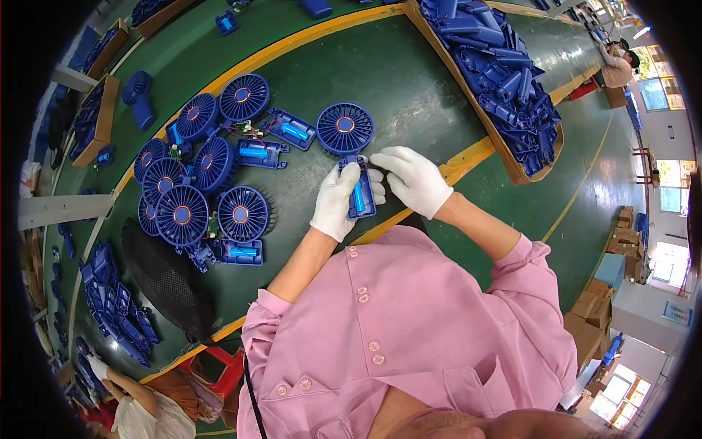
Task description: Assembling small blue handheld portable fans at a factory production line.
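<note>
A blue handheld fan [345, 128] with a round grille lies in front of me, its handle toward me. My left hand [338, 199], in a white glove, is closed round the handle's open shell, thumb on top. Inside the shell shows a light-blue battery cell [358, 197]. My right hand [414, 181], also gloved, is beside the top of the handle, its fingers bent and drawn together. What its fingertips hold, if anything, is too small to make out. To the left sits a cluster of similar fans [182, 214], several with opened handles, batteries and wires.
A cardboard box [512, 157] of blue plastic shells stands at the right. On the left are a black mesh bag [164, 282] and a pile of blue shells [117, 304]. Other people sit at the lower left and far right. Yellow lines edge the green table [409, 95].
</note>
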### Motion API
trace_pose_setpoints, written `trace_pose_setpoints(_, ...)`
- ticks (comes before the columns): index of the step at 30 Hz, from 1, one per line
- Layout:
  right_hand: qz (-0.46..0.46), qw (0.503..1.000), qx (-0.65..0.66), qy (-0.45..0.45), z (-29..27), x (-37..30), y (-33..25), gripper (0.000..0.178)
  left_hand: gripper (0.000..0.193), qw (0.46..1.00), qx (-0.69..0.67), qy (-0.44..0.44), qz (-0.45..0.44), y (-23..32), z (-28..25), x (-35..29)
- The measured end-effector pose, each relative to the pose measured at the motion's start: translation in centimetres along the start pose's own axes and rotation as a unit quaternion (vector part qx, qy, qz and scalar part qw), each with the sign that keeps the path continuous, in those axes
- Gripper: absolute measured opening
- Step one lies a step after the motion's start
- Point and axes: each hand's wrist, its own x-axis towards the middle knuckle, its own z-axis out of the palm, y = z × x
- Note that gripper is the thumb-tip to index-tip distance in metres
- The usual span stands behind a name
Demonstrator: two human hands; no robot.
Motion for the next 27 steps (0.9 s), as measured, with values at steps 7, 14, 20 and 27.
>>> trace_pose_setpoints(7, 0.086, 0.981, 0.168, -0.035, 0.7, -0.2, -0.2, 0.034, 0.025, 1.000, 0.000, 0.001, 0.005, 0.1, 0.1, -0.1)
trace_pose_setpoints(14, 0.186, 0.919, 0.346, -0.037, 1.0, -0.4, -0.3, 0.036, 0.031, 1.000, -0.001, 0.005, 0.012, -0.1, -0.2, 0.0)
trace_pose_setpoints(20, -0.006, 0.996, 0.094, -0.002, 1.4, -0.1, 0.2, 0.033, 0.029, 1.000, -0.029, -0.002, 0.005, -0.1, -0.4, 0.0)
trace_pose_setpoints(27, -0.291, 0.944, -0.148, -0.041, -1.3, 2.5, 1.0, 0.033, 0.027, 0.999, -0.039, -0.010, -0.002, 0.3, -0.5, -0.3)
